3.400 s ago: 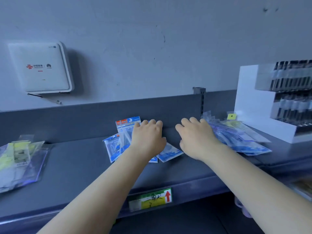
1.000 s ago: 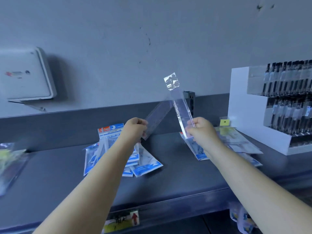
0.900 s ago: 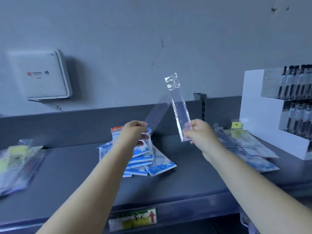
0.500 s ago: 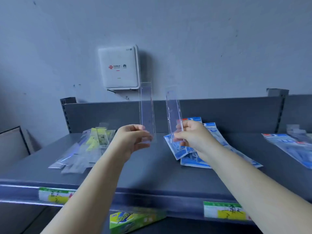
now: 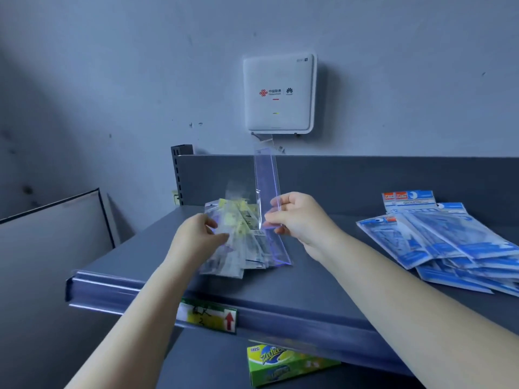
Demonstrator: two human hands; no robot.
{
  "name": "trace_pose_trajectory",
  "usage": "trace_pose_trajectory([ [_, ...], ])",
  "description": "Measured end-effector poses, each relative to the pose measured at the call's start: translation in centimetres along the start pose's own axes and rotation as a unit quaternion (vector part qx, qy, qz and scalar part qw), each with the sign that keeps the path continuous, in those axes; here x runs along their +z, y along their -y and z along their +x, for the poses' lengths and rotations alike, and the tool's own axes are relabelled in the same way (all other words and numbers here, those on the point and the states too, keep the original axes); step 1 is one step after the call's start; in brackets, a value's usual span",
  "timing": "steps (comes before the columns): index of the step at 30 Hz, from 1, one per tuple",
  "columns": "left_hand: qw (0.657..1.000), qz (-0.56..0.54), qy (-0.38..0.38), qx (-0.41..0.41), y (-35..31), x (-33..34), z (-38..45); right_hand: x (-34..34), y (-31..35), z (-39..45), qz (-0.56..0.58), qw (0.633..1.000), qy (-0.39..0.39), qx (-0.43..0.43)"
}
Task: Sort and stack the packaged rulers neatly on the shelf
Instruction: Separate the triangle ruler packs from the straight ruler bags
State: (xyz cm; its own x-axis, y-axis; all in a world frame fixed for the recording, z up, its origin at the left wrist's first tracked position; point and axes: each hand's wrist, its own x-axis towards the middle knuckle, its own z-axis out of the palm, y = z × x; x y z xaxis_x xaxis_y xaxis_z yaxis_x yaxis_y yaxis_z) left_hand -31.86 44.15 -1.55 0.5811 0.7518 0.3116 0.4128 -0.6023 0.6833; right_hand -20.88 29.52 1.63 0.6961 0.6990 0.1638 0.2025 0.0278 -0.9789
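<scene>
Grey plaster wall, scuffed and lit unevenly, darker toward the left. White router box mounted on it, logos on its face. Below, dark grey metal shelf with upright back panel and slotted post. Pale framed board leaning at left.

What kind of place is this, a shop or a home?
Probably a stationery shop: a metal shelf with a price label on its edge, and piles of packaged rulers and blue packs.
</scene>
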Motion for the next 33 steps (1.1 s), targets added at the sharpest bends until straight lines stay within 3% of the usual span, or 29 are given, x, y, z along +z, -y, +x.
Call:
trace_pose_trajectory([
  [2,0.999,0.045,0.008,-0.001,0.9,0.1,0.2,1.4,0.1,0.8,-0.013,1.000,-0.008,-0.001],
  [8,0.999,-0.030,0.020,0.019,1.4,0.1,0.9,2.7,-0.7,1.4,-0.257,0.966,0.010,-0.010],
  [14,0.999,-0.036,-0.019,0.017,0.8,-0.1,0.7,0.8,-0.7,0.2,-0.336,0.939,0.011,-0.075],
  [17,0.997,0.031,-0.034,0.054,-1.0,0.3,-0.2,-1.5,-0.5,-0.9,-0.425,0.895,-0.014,-0.133],
  [23,0.966,0.190,-0.029,0.176,-8.7,4.5,-2.5,-8.5,-0.2,-3.7,-0.645,0.733,-0.092,-0.196],
  [28,0.931,0.245,-0.011,0.270,-16.5,9.9,-6.2,-15.7,-0.3,-7.0,-0.698,0.685,-0.117,-0.173],
  [33,0.905,0.243,0.021,0.350,-23.8,15.6,-10.5,-24.1,-1.1,-11.3,-0.725,0.668,-0.122,-0.119],
])
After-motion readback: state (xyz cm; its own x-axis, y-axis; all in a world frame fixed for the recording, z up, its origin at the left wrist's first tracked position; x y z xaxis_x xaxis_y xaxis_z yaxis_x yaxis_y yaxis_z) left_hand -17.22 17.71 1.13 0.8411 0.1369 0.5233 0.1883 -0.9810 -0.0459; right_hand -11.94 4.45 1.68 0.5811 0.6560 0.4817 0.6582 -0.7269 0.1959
